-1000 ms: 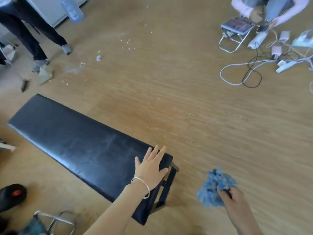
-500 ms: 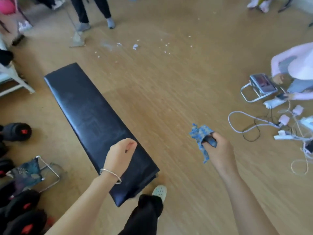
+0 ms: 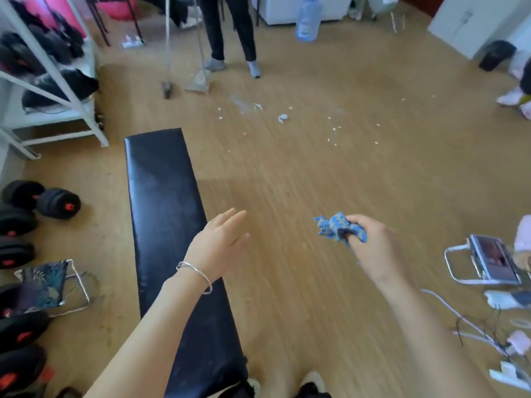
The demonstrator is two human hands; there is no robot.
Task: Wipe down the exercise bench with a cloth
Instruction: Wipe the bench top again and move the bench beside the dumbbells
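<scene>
The wooden floor (image 3: 287,182) carries a black bench (image 3: 161,196) beside the left grip (image 3: 217,244), dumbbells (image 3: 43,201) left of it, paper scraps (image 3: 283,118) far ahead.

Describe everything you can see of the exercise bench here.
The exercise bench is a long, narrow, flat pad in black leather-like cover, dull with pale smears. It runs away from the person over the wooden floor; its legs are hidden. The left hand is over its right edge, contact unclear. The cloth is off it.

The long black padded exercise bench (image 3: 163,202) looks like smooth leatherette with a dull sheen, faintly scuffed. The crumpled blue cloth (image 3: 334,226) is soft, matt fabric. A thin silver bracelet (image 3: 198,274) shines like polished metal. The light wood-grain floor (image 3: 330,173) is smooth and satin.
</scene>
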